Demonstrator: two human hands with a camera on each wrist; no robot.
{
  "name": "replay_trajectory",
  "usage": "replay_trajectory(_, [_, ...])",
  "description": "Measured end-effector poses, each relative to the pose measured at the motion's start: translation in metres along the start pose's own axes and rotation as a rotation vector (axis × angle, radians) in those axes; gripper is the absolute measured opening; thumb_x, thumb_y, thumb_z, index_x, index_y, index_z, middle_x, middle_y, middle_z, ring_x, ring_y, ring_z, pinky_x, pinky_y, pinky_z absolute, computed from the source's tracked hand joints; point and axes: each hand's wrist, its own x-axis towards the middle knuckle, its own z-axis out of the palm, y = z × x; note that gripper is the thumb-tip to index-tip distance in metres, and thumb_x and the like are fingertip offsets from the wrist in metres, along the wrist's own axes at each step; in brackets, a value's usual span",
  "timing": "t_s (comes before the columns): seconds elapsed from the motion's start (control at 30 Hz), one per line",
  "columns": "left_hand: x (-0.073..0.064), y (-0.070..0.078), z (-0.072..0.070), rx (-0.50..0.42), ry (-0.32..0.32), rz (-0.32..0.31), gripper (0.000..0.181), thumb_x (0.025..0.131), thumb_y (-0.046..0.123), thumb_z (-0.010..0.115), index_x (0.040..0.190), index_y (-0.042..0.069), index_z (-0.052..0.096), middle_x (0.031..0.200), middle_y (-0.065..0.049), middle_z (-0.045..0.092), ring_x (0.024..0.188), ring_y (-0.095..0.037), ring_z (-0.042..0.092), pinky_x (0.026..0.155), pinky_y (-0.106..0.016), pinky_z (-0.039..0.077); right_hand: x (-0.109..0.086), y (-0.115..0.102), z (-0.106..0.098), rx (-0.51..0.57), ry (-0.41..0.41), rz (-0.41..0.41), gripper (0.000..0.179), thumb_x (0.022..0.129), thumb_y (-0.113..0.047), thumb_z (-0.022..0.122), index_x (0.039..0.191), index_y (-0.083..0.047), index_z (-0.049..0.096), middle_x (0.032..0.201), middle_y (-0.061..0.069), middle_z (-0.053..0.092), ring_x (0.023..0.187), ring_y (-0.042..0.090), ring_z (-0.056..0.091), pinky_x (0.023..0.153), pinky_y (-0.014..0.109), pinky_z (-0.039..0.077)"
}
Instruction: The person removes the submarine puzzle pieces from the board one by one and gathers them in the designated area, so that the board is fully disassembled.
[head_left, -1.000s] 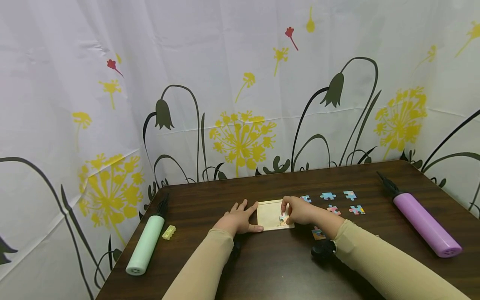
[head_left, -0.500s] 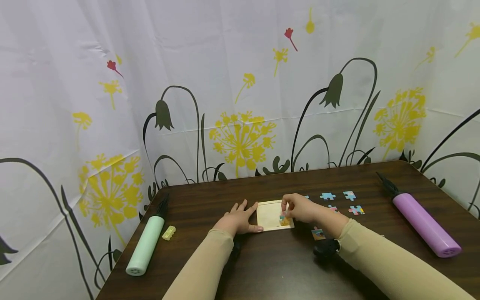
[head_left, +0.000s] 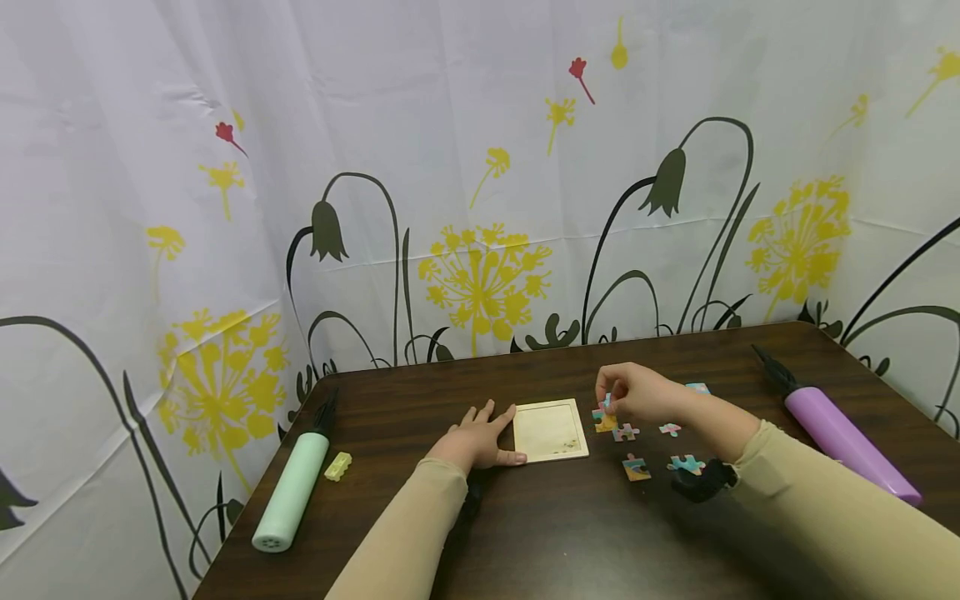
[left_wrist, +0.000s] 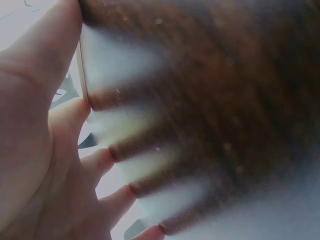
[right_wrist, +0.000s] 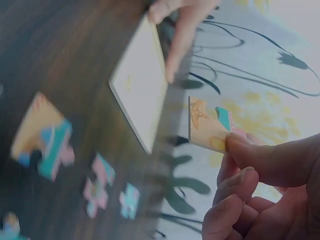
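Note:
My right hand (head_left: 637, 393) pinches a jigsaw piece (right_wrist: 204, 125) between thumb and fingertips. It is mostly sand-coloured, with an orange starfish and a teal and pink edge. In the head view this hand is over the loose pieces, right of a shallow pale wooden puzzle tray (head_left: 546, 428). A small printed mark shows at the tray's lower right corner. At the tray's left side lies my left hand (head_left: 472, 440), fingers spread, thumb and forefinger at the rim. Near the right hand are a pink and blue piece (head_left: 626, 432) and a brown-orange piece (head_left: 636, 468).
More pieces lie to the right, including a teal one (head_left: 686, 464) by the right wrist and a small pink one (head_left: 670, 429). A green hand pump (head_left: 292, 492) and small yellow block (head_left: 338, 465) are at left, a purple pump (head_left: 843, 437) at right. A curtain hangs behind.
The right hand has lifted the starfish piece out of the tray's lower right corner and carried it right, over the loose pieces. The left hand has stayed put.

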Motion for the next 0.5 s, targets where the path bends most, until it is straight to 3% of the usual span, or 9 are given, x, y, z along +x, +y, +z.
replay_trajectory(0.27, [0.002, 0.002, 0.001, 0.003, -0.01, 0.006, 0.093, 0.083, 0.06, 0.069, 0.159, 0.029, 0.025, 0.163, -0.012, 0.014, 0.147, -0.04, 0.011, 0.113, -0.06, 0.018, -0.045, 0.011, -0.038, 0.036, 0.007, 0.034, 0.008, 0.094, 0.001, 0.062, 0.1, -0.002, 0.057, 0.073, 0.011, 0.054, 0.052, 0.014, 0.04, 0.047, 0.029, 0.038])
replay_trajectory(0.5, [0.0, 0.0, 0.0, -0.004, -0.006, 0.0, 0.093, 0.083, 0.06, 0.069, 0.159, 0.029, 0.025, 0.163, -0.011, 0.014, 0.148, -0.04, 0.01, 0.113, -0.06, 0.018, -0.076, 0.03, -0.056, 0.07, -0.01, 0.07, 0.008, 0.094, 0.0, 0.064, 0.099, 0.001, 0.058, 0.072, 0.01, 0.055, 0.054, 0.014, 0.042, 0.049, 0.028, 0.039])
